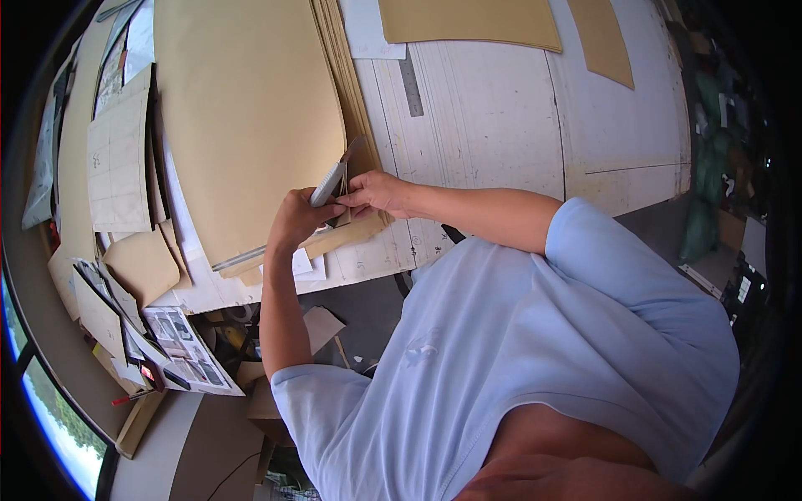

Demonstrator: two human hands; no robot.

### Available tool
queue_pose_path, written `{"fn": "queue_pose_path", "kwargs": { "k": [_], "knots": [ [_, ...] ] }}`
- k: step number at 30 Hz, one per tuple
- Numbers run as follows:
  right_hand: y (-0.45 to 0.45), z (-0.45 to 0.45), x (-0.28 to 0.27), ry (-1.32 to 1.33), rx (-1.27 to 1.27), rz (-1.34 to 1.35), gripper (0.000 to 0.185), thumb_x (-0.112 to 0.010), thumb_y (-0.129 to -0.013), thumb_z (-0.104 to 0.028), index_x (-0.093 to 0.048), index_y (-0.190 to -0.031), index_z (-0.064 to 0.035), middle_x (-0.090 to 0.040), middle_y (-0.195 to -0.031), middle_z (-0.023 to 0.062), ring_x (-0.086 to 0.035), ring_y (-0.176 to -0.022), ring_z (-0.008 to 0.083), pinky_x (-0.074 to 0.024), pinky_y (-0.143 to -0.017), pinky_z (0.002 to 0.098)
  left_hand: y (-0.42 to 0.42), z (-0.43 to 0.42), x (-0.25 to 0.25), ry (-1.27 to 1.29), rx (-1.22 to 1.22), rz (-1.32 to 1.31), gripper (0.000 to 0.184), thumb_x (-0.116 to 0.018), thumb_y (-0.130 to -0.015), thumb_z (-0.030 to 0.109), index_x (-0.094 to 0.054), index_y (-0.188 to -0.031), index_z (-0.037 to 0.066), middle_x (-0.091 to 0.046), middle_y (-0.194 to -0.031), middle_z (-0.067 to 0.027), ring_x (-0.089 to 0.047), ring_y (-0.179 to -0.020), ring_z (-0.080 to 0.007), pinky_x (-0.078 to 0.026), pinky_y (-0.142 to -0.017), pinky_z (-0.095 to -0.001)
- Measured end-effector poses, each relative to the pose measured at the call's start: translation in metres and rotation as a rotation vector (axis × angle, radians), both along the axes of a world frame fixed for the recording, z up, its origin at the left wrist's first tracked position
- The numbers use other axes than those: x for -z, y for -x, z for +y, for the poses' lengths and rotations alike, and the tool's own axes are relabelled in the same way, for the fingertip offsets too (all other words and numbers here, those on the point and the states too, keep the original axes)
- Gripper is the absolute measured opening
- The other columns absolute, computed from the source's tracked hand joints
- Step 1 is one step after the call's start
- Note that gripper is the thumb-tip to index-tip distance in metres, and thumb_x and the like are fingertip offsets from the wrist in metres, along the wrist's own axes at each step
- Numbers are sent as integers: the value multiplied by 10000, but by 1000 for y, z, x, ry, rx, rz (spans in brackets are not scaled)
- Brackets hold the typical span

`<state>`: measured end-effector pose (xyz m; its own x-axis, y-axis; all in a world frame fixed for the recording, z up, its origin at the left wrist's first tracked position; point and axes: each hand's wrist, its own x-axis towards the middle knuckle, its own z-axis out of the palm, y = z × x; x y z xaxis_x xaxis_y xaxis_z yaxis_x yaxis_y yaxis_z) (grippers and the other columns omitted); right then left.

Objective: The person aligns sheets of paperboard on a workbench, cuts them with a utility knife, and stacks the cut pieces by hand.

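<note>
Work at the stack of brown sheets [251, 108] looks under way rather than finished, as far as can be judged: you have it laid on the white table [476, 125], but its layers sit unevenly along the right side, and whether any cut there is complete cannot be told. Your left hand [296, 219] appears closed round a silver utility knife [330, 182], blade pointing away from you over the stack's near right corner. Your right hand [380, 194] is at that same corner, fingertips pinched together; what they grip, if anything, is too hidden to say. A metal strip [241, 258] lies along the stack's near edge. Right of the stack, a tapering brown piece [603, 37] seems already shaped, and a steel ruler [410, 86] lies closer in. As for writing, you get no readable brand or label: the ruler's marks, the pencilling right of the stack's near corner and the print on the picture board [188, 346], nearer you and left of the stack, are too small.
</note>
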<state>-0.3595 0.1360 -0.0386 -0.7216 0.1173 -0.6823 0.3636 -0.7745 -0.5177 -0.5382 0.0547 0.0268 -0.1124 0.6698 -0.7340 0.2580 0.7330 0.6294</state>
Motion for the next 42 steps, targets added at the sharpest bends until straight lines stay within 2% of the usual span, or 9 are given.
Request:
{"fn": "queue_pose_path", "kwargs": {
  "k": [12,15,18,21,24,29,35,39,42],
  "knots": [
    [-6,0,14,23,-18,24,228,-709,-881,-254,-637,-923,-41,-653,-898,55,-629,-834,154,-526,-773,302,4,-2,3,-81,70,104,166,-713,-814,136,-679,-843,-24,-590,-618,-26,-501,-574,-94,-448,-565,-282],
    [-19,6,15,-93,-145,6,304,-716,-872,-303,-634,-988,-34,-651,-885,51,-629,-852,156,-526,-765,294,3,-8,-3,-158,62,197,155,-690,-818,135,-662,-812,-17,-554,-577,-38,-467,-552,-91,-430,-548,-289],
    [-26,5,6,-679,-110,-218,419,-688,-882,-388,-606,-1095,-38,-651,-940,67,-631,-863,183,-524,-784,312,2,-15,-25,-250,-138,213,175,-688,-817,142,-632,-762,-15,-535,-563,-55,-456,-532,-98,-425,-533,-296],
    [-12,11,-17,-480,127,-234,527,-647,-891,-467,-552,-1200,-50,-645,-1017,93,-633,-873,222,-518,-830,371,-17,-20,-43,-316,-175,279,184,-679,-819,137,-612,-747,-19,-511,-543,-87,-442,-506,-116,-421,-521,-299],
    [14,21,-54,168,284,29,511,-611,-919,-458,-522,-1170,-22,-619,-989,92,-617,-934,222,-514,-822,427,-45,-22,-45,-457,-153,443,110,-661,-795,84,-618,-776,-15,-558,-608,-149,-511,-512,-217,-451,-557,-323],
    [44,14,-18,-146,266,-87,246,-572,-941,-184,-558,-1113,-8,-636,-965,119,-628,-878,202,-519,-705,360,-74,-42,-30,-435,-331,344,133,-689,-846,120,-657,-829,-7,-602,-653,-106,-575,-598,-157,-466,-590,-292],
    [39,15,-33,-242,238,-56,259,-531,-925,-92,-565,-1162,7,-638,-1049,109,-641,-876,188,-544,-675,350,-83,-125,-4,-600,-1688,-56,430,-649,-929,278,-518,-1200,-30,-630,-1035,-183,-637,-845,-210,-543,-715,-306],
    [26,13,-59,-225,190,0,268,-514,-934,-95,-561,-1184,-9,-644,-1049,104,-663,-884,192,-571,-672,344,-105,-144,32,-595,-1772,-479,566,-582,-957,353,-377,-1330,-21,-530,-1217,-263,-605,-1026,-311,-545,-866,-362],
    [12,5,-70,-237,153,-5,272,-524,-945,-108,-555,-1194,-2,-642,-1075,105,-659,-904,194,-567,-701,355,-118,-126,43,-699,-1815,-639,540,-506,-972,425,-430,-1300,3,-556,-1212,-168,-549,-1132,-280,-490,-960,-396]
  ]
}}
